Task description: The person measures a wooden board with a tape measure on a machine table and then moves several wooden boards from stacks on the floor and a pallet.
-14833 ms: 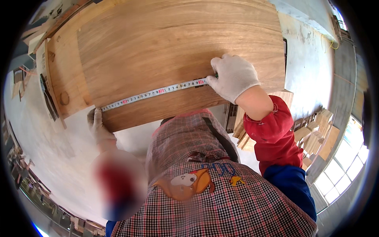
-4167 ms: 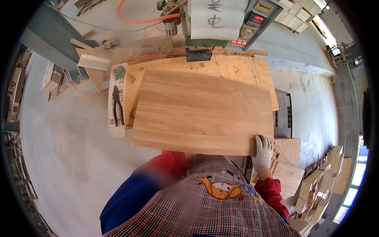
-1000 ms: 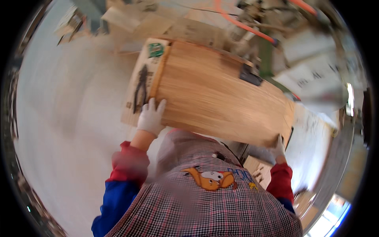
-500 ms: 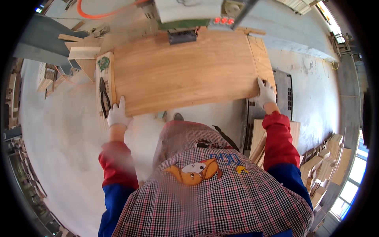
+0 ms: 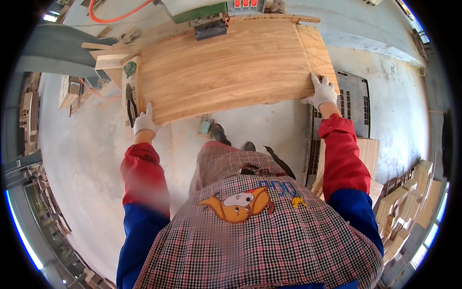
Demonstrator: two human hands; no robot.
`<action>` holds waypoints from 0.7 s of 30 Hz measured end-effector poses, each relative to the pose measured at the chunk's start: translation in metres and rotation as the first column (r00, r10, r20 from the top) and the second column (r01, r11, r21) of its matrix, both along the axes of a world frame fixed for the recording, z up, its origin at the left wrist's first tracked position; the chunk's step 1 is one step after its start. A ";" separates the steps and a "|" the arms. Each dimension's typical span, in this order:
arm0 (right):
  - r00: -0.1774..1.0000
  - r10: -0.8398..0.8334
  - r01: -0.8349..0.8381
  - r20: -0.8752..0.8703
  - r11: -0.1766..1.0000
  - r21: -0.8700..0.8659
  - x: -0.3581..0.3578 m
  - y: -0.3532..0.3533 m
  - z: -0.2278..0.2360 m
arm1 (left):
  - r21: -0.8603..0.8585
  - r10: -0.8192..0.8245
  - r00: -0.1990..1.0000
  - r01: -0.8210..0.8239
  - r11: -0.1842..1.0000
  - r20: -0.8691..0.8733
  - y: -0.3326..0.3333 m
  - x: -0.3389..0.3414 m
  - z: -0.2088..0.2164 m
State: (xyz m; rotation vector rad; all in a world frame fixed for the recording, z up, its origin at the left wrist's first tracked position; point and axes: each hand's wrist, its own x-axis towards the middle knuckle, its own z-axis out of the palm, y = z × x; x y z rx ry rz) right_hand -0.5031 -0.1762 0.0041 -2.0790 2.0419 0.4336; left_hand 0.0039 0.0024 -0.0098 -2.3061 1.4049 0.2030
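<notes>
A wide, light-brown wooden panel [image 5: 221, 72] lies flat in front of me, with a narrower strip of paler wood [image 5: 313, 48] along its right side. At the panel's near left corner is my left hand [image 5: 146, 123] in a whitish glove, index finger stretched along the side and thumb by the front edge; its other fingers are partly hidden. My right hand [image 5: 323, 92], also gloved, grips the near right corner, fingers over the top. Black-handled pliers [image 5: 130, 103] and a green round object [image 5: 130, 68] rest on a narrow board left of the panel.
Across the panel's far edge stands a green-and-white machine [image 5: 197, 10] with a dark block [image 5: 210, 30] and red switches [image 5: 245, 4]. A grey slotted plastic pallet [image 5: 353, 103] lies at right, near stacked wood pieces [image 5: 397, 207]. An orange hose [image 5: 108, 20] curves at far left.
The view has shifted, so the panel, machine and hands sit higher in the picture and more floor shows below. Both hands stay at the same panel corners.
</notes>
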 end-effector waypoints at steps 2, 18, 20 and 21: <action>1.000 0.004 -0.004 -0.001 1.000 -0.005 -0.001 0.000 0.001 | -0.012 -0.002 1.000 0.002 1.000 -0.002 -0.001 -0.002 -0.001; 1.000 -0.008 0.008 0.001 1.000 0.011 0.003 -0.001 0.005 | -0.039 0.033 0.999 -0.034 0.999 -0.029 0.002 -0.001 0.000; 1.000 -0.014 0.014 -0.015 1.000 0.012 0.004 0.001 0.004 | -0.023 0.034 0.999 -0.035 0.999 -0.023 0.003 -0.001 0.002; 1.000 -0.017 0.017 -0.010 1.000 0.016 0.004 0.001 0.004 | -0.012 0.037 0.999 -0.037 0.999 -0.021 0.004 -0.001 0.004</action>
